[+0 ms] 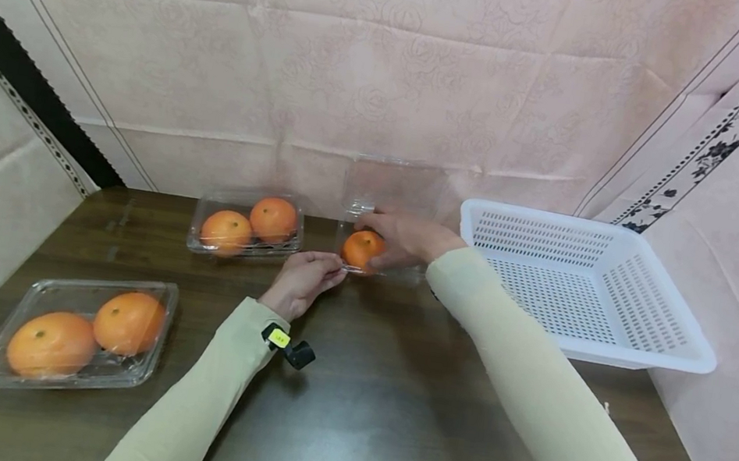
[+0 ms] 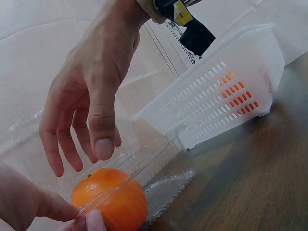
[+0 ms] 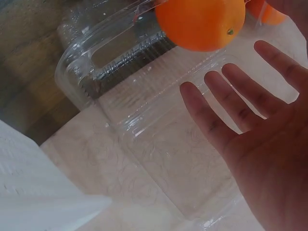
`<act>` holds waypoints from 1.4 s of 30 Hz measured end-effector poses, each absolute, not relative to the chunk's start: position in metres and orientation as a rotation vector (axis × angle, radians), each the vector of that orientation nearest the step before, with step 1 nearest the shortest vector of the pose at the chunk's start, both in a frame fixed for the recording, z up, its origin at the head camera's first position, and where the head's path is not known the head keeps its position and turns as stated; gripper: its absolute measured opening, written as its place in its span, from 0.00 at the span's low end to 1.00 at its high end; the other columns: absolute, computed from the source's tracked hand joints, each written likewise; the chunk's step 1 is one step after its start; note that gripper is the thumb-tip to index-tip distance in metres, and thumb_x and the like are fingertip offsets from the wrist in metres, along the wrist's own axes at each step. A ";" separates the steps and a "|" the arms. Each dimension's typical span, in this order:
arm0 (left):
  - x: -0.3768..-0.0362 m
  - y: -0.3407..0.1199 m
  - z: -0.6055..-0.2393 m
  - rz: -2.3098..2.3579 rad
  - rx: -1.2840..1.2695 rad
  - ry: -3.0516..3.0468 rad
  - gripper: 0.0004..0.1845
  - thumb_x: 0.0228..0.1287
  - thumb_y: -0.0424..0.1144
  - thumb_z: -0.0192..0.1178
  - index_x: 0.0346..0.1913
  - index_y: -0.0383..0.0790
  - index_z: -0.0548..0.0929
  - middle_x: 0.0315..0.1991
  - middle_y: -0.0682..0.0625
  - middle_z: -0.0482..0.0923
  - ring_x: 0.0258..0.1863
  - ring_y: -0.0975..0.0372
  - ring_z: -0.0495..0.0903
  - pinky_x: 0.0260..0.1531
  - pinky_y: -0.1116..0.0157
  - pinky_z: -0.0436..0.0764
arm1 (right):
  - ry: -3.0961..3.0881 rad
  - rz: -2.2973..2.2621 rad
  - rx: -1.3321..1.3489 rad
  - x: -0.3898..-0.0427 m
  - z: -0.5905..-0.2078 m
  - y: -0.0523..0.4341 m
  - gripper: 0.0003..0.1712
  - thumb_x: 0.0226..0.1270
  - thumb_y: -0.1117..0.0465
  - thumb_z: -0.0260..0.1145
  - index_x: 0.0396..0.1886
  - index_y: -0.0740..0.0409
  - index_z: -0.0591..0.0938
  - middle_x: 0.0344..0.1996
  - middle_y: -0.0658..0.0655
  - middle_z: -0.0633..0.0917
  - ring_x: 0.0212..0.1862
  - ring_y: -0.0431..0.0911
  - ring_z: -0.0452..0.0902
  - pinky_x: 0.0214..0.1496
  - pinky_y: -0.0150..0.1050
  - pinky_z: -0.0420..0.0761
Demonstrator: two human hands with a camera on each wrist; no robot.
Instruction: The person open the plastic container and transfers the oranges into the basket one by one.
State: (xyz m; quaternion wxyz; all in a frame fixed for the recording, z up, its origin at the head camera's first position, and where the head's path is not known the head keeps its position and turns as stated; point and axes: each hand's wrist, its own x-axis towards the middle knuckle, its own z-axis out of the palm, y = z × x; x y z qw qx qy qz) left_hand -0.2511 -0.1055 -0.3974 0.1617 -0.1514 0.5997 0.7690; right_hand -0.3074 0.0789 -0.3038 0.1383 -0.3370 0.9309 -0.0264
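A clear plastic clamshell box (image 1: 393, 186) stands at the back middle of the table, its lid raised against the cloth behind. One orange (image 1: 363, 249) sits in the left part of its base. My left hand (image 1: 306, 281) pinches the near left edge of the box between thumb and fingers. Over the base is my right hand (image 1: 404, 237); in the right wrist view its fingers (image 3: 207, 113) are spread and apart from the orange (image 3: 199, 24). The left wrist view also shows the right hand (image 2: 91, 91) holding nothing, just above the orange (image 2: 115, 197).
A white slotted basket (image 1: 642, 359) stands on the right; orange colour shows through its side slots (image 2: 236, 94) in the left wrist view. Left of the hands, a closed clear box (image 1: 244, 248) holds two oranges. Another closed box (image 1: 129, 378) with two oranges lies nearer left.
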 end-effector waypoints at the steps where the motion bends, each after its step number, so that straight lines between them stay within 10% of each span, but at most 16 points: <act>1: -0.251 -0.105 -0.397 2.196 -0.431 1.712 0.18 0.77 0.34 0.55 0.64 0.31 0.76 0.55 0.43 0.76 0.47 0.61 0.80 0.67 0.62 0.80 | 2.689 -0.087 -0.967 -0.308 -0.304 0.078 0.36 0.61 0.48 0.74 0.69 0.44 0.73 0.59 0.53 0.76 0.53 0.49 0.75 0.59 0.43 0.81; 42: -0.250 -0.105 -0.399 2.205 -0.427 1.714 0.17 0.77 0.33 0.55 0.64 0.31 0.77 0.57 0.43 0.76 0.50 0.60 0.80 0.67 0.62 0.80 | 2.710 -0.020 -1.068 -0.317 -0.325 0.064 0.31 0.62 0.53 0.78 0.64 0.43 0.78 0.61 0.53 0.76 0.61 0.49 0.72 0.73 0.45 0.76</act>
